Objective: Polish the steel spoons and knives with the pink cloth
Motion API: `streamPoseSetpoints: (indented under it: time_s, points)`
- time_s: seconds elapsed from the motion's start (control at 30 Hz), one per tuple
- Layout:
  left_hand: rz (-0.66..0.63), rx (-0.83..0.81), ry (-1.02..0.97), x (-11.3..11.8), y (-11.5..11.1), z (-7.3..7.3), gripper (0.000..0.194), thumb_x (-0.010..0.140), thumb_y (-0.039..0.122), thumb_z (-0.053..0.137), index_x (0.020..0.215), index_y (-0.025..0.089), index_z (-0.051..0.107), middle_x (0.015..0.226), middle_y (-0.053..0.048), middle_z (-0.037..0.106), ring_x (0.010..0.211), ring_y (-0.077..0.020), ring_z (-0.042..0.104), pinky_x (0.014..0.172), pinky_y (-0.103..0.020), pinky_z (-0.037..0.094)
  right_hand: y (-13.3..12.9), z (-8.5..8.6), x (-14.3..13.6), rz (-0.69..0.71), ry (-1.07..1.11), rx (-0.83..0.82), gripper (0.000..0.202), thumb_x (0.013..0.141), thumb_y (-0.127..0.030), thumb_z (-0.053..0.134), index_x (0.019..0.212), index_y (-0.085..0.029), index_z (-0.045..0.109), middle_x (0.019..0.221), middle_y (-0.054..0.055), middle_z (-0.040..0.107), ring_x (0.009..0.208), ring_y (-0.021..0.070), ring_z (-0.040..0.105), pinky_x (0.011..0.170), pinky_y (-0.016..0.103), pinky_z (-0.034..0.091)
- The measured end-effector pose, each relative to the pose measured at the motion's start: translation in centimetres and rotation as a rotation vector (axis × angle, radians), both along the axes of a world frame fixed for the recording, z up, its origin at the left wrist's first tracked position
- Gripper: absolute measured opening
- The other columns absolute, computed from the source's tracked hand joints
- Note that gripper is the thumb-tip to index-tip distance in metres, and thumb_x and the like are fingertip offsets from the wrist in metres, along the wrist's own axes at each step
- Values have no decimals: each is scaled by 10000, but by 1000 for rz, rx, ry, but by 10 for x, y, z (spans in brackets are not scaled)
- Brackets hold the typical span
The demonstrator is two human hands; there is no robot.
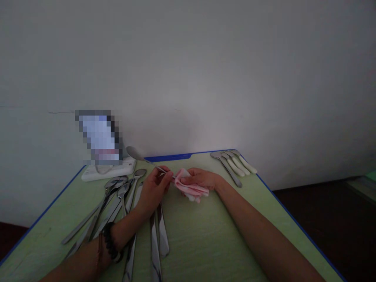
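While hand (pixel 155 183) holds spoon (pixel 135 153), cloth (pixel 192 189) on handle (pixel 155 165)

Single head-worn view, facing forward and slightly down, near green table (pixel 208 239), wall (pixel 211 74) beyond

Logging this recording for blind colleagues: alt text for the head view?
The left hand holds a spoon by its stem, the right hand a pink cloth at its handle, above a green table. Metal cutlery lies scattered at left; more utensils lie side by side at far right.
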State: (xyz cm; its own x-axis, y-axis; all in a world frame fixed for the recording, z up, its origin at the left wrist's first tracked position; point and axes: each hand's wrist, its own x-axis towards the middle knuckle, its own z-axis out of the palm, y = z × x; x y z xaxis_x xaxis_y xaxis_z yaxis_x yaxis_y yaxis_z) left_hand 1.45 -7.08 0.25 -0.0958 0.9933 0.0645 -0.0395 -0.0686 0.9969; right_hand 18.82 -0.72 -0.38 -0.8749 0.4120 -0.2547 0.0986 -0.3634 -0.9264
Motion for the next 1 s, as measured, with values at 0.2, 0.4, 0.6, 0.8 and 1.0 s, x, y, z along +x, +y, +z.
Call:
streamPoseSetpoints:
  time_s: [0.2, 0.4, 0.6, 0.8, 1.0]
  points:
    - [22, 57, 8, 0, -1, -1, 368, 746, 516, 600, 855, 166, 559, 517, 73, 451, 437, -65, 389, 392, -146, 300, 2, -3, 0, -26, -19, 5, 420, 701, -507, 675, 776, -102, 588, 533, -7, 625, 362, 64, 520, 351, 143, 395]
    - [199, 36, -174, -7, 3, -4, 331, 798, 525, 537, 877, 205, 509, 558, 70, 470, 458, -65, 421, 380, -116, 299, -2, 0, -1, -49, 22, 9, 421, 690, -510, 682, 759, -107, 583, 511, -11, 615, 341, 63, 504, 356, 148, 406]
    - [178, 37, -205, -4, 1, -4, 333, 778, 516, 568, 863, 198, 522, 595, 58, 494, 472, -67, 456, 365, -120, 300, -1, -4, -1, -77, 41, -40, 399, 700, -482, 686, 797, -107, 588, 590, 14, 660, 378, 72, 544, 363, 149, 422]
    - [160, 43, -174, -4, 0, -5, 330, 798, 513, 546, 855, 189, 524, 593, 52, 481, 452, -71, 431, 366, -138, 295, -1, -6, -1, -110, 68, -61, 390, 724, -476, 664, 805, -100, 597, 592, 19, 663, 371, 73, 542, 360, 149, 427]
    - [114, 34, -61, -3, 0, -5, 326, 810, 510, 538, 845, 187, 555, 581, 39, 473, 457, -89, 422, 384, -165, 300, -2, -4, -1, -148, 10, -65, 299, 760, -397, 640, 798, -102, 615, 629, 26, 673, 405, 80, 565, 369, 152, 433]
